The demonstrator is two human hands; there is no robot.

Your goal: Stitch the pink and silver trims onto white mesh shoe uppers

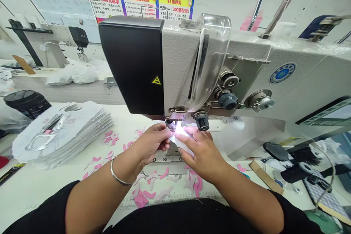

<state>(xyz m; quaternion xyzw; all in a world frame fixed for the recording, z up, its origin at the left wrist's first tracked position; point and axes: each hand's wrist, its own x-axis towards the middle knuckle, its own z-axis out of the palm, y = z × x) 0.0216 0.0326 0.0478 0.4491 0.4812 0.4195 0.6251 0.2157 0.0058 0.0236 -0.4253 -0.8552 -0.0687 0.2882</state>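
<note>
Both my hands meet under the needle of a white sewing machine [246, 69]. My left hand [152, 144], with a silver bangle on the wrist, pinches the left edge of a small white fabric piece [178, 140] lit by the machine's lamp. My right hand [200, 151] lies on the piece's right side, fingers curled and pressing it down by the presser foot [170, 123]. Much of the piece is hidden by my fingers and the glare.
A stack of white cut sheets [63, 131] lies at the left. Pink and white cut shapes [153, 190] are scattered over the table before me. A black container [26, 102] stands far left. Tools, a black pad and a cardboard strip [264, 177] crowd the right.
</note>
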